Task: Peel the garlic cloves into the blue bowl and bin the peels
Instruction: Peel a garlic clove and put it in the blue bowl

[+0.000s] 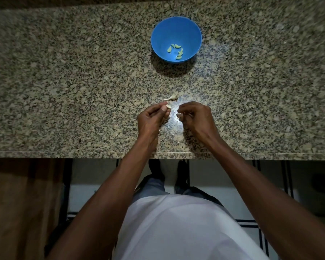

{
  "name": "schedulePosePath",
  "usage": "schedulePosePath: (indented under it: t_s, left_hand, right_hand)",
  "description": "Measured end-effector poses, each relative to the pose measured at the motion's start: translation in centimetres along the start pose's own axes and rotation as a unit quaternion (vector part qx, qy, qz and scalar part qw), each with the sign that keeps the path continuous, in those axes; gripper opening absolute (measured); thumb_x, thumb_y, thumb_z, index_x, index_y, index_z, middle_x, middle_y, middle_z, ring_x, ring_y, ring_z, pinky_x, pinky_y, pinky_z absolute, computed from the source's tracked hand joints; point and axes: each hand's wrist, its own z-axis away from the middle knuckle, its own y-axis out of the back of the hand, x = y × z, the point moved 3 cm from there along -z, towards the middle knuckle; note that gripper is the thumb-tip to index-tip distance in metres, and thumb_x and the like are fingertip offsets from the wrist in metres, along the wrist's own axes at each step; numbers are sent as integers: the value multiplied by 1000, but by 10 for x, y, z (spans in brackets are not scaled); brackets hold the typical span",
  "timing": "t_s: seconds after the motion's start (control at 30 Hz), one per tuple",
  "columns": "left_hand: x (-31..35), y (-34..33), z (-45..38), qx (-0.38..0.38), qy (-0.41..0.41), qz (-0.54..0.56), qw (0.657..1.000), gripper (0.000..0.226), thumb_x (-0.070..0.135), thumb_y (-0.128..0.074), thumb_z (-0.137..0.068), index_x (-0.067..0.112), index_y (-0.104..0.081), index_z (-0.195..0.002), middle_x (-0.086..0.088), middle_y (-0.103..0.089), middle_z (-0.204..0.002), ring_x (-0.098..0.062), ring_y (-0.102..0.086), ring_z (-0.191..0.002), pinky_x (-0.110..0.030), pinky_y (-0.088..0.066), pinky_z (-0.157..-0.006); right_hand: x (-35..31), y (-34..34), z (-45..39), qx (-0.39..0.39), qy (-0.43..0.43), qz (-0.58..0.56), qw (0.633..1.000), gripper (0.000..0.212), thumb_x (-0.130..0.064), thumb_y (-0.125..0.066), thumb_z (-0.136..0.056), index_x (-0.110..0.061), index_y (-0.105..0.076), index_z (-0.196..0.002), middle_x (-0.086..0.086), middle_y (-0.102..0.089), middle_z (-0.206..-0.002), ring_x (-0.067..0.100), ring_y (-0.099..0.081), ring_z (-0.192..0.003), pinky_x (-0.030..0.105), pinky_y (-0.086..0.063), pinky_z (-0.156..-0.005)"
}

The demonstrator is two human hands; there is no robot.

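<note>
The left hand (154, 117) is positioned low over the granite bench (64, 91), fingers curled, pinching a pale garlic clove (168, 106) between thumb and fingertips; the grip holds the clove raised and steady so that its skin can be pulled away. Just beyond the left hand, on the bench, lies a small heap of garlic peel (171, 98), probably dropped close by for collection and binning afterwards; no bin is in view. To the right, just beside the left hand but not touching it, the right hand (194, 115) is also curled, its fingertips pinched on a small pale scrap (179, 115), judged to be a strip of skin; glare on the bench makes this uncertain. The gap between the hands suggests a strip has been drawn off. Well beyond both hands stands the blue bowl (158, 34), upright, holding several peeled cloves (176, 50) near its bottom. Its placement straight ahead keeps each finished clove within reach. The task appears partly complete.
</note>
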Motion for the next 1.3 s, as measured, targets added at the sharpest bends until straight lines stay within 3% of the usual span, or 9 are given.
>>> schedulePosePath:
  t_s: [0.1,0.2,0.43,0.53,0.67,0.77,0.9,1.17,1.3]
  left_hand:
    - [5,2,0,-22,-21,-17,999,25,2,-72,-93,-1,-74,-118,-15,-78,-103,-20,-74,-93,-29,-61,-86]
    - [9,2,2,-47,-39,-37,997,23,3,-73,-93,3,-76,-116,-15,-78,-101,-23,-74,-96,-31,-60,-87]
    - [16,2,6,-54,-67,-62,994,20,4,-77,-90,3,-76,-110,-10,-79,-104,-26,-76,-103,-31,-62,-85]
    - [16,-1,9,-52,-93,-89,990,17,4,-77,-90,0,-75,-108,-4,-80,-103,-21,-76,-102,-31,-61,-84]
    - [19,0,10,-41,-135,-187,972,16,10,-77,-92,2,-76,-106,-8,-78,-105,-20,-76,-99,-42,-63,-89]
    - [25,-1,7,-32,-162,-287,944,18,17,-79,-91,6,-76,-104,-6,-78,-98,-18,-77,-91,-42,-64,-85]
    - [34,-2,5,-59,-174,-353,917,22,27,-80,-91,8,-75,-102,-3,-77,-92,-16,-76,-88,-38,-65,-82]
    - [23,3,-3,-114,41,-135,983,13,7,-63,-100,-2,-72,-104,-14,-74,-88,-17,-69,-79,-27,-59,-78]
    - [14,-1,0,-99,146,-21,984,17,2,-56,-102,-8,-67,-111,-10,-69,-85,-13,-61,-75,-21,-54,-70]
  right_hand:
    - [-2,9,-2,17,-25,-3,1000,20,-5,-67,-96,-9,-82,-109,6,-76,-118,15,-71,-105,29,-60,-91]
    - [0,15,-3,29,-91,-92,991,9,-16,-81,-90,-14,-83,-98,-2,-80,-95,5,-75,-85,27,-63,-80]
    - [-7,4,-10,-94,-192,-350,912,19,-18,-76,-95,-5,-79,-109,11,-81,-97,26,-77,-93,37,-64,-82]
    - [-9,-3,-10,-77,-204,-381,899,15,-8,-79,-91,-3,-79,-105,16,-79,-95,23,-75,-84,36,-62,-81]
    - [-9,-4,-11,-34,-165,-295,940,12,-11,-78,-93,-4,-79,-103,15,-79,-93,26,-76,-84,38,-63,-78]
    - [-14,-4,-11,-16,-88,-146,985,15,-19,-72,-97,-9,-78,-106,3,-79,-92,12,-76,-79,25,-62,-71]
    - [-19,-5,-9,4,-37,-84,996,15,-17,-69,-100,-9,-78,-107,1,-79,-94,6,-74,-82,19,-60,-72]
    - [-10,-11,-7,-3,-83,-228,970,14,-8,-69,-98,-4,-79,-108,7,-79,-102,18,-77,-95,40,-64,-89]
    - [-7,-14,-9,-27,-100,-247,963,14,-7,-70,-98,-6,-79,-108,5,-80,-100,20,-77,-95,44,-63,-91]
